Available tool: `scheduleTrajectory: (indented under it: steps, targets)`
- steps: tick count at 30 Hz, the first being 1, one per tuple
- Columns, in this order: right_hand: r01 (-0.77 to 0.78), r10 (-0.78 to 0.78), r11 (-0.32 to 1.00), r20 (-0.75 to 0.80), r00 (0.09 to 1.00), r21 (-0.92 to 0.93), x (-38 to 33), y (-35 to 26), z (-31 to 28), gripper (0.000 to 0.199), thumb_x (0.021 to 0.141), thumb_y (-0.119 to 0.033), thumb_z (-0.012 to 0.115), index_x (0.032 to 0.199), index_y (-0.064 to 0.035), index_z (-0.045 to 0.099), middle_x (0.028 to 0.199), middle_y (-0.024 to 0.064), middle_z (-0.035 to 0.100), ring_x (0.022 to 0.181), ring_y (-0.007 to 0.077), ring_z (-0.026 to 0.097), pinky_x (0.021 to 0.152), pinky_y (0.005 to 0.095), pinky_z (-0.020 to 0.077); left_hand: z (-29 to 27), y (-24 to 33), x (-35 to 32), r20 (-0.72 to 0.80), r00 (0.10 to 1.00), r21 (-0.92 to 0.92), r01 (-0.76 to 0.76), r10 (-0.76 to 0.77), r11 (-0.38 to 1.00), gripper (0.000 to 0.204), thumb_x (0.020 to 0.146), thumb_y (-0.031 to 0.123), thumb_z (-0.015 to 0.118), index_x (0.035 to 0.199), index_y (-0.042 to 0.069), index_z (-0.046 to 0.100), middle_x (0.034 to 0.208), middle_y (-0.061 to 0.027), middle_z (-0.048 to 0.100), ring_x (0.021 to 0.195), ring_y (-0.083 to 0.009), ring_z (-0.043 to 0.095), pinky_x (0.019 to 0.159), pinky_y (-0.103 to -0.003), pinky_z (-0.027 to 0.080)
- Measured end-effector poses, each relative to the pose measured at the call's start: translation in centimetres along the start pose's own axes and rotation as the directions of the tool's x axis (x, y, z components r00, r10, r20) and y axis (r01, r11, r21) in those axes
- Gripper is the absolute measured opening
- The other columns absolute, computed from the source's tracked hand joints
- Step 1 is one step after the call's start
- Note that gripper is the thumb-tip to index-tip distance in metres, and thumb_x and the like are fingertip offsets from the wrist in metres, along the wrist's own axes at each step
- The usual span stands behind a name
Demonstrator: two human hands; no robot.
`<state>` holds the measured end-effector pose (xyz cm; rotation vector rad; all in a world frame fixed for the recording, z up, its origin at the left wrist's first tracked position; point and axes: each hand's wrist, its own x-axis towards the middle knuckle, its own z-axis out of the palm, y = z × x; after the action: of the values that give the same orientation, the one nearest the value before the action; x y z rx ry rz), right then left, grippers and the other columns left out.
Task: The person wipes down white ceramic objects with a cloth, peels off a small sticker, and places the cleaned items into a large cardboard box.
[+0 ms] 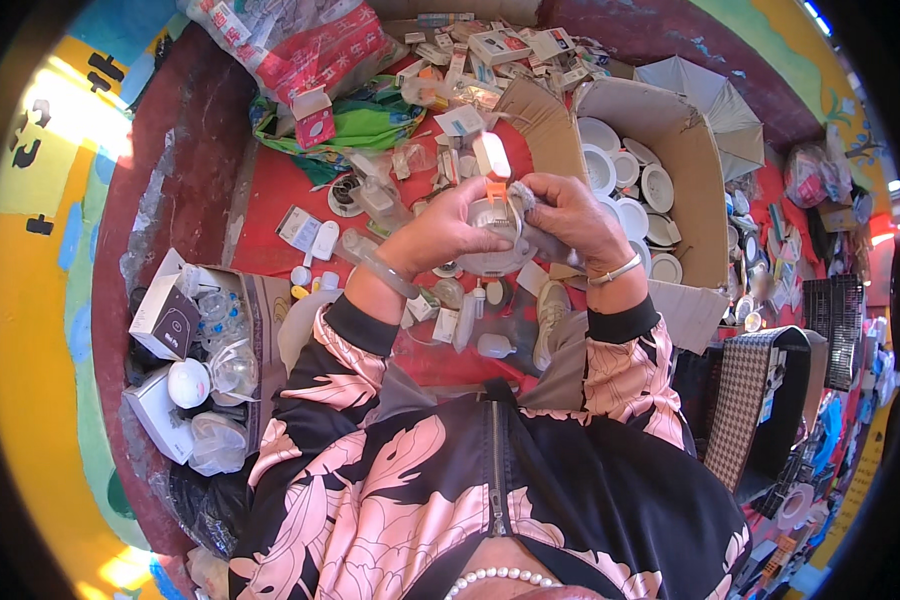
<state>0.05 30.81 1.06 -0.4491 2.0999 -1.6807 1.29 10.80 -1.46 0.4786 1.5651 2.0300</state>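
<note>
Round white plastic light fitting [492, 240] with a small orange tab on top sits right between both hands, held up over the red table [280, 190], just in front of the chest. Closest in, the black jacket with pink leaf print [450, 470] fills the lower frame, both sleeves angling up and inward. The left forearm rises from lower left, wrist wearing a clear bangle [375, 268]; the left hand [440, 228] is curled around the fitting's left side, fingers wrapped closed on its rim. The right forearm comes up from the right with a silver bracelet [615, 270]; the right hand [570, 215] is bent over the top right edge, fingers pinched shut on the fitting together with a bit of crumpled clear wrapping.

Down at the left, an open cardboard box [260, 310] holds white rectangular cartons, one with a dark face [165, 318], plus clear plastic-bagged pieces. Beyond the hands, small white packets and clear plastic parts lie scattered over the table. To the right stands a big brown cardboard carton [690, 170] stacked with round white discs [630, 185]. Farther back, a green plastic bag [370, 125] lies beneath a small red-and-white box [315, 118], and a red-printed clear sack [300, 45] lies at the far edge, beside a heap of small white and coloured cartons [500, 45].
</note>
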Motion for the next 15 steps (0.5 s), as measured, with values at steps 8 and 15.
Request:
scheduleTrajectory:
  steps: [8, 15]
  targets:
    - [0.077, -0.037, 0.971, -0.176, 0.984, 0.228, 0.9, 1.1, 1.5, 0.018, 0.086, -0.007, 0.053, 0.100, 0.0027, 0.059, 0.082, -0.0003, 0.058, 0.074, 0.0056, 0.051, 0.064, 0.0206, 0.0436, -1.3, 0.6, 0.4, -0.145, 0.989, -0.014, -0.012, 0.010, 1.000, 0.060, 0.070, 0.008, 0.074, 0.122, 0.003, 0.043, 0.109, -0.0043, 0.055, 0.100, -0.0136, 0.055, 0.087, -0.028, 0.045]
    - [0.261, 0.002, 0.701, -0.368, 0.930, 0.664, 1.8, 2.6, 1.5, 0.019, 0.090, -0.007, 0.050, 0.106, 0.0006, 0.056, 0.097, 0.0048, 0.061, 0.084, 0.0120, 0.059, 0.076, 0.0251, 0.0490, -0.3, 0.5, 0.4, -0.231, 0.970, -0.378, -0.157, 0.072, 0.912, 0.047, 0.076, 0.007, 0.069, 0.118, 0.000, 0.049, 0.107, -0.0080, 0.060, 0.095, -0.0165, 0.059, 0.082, -0.029, 0.048]
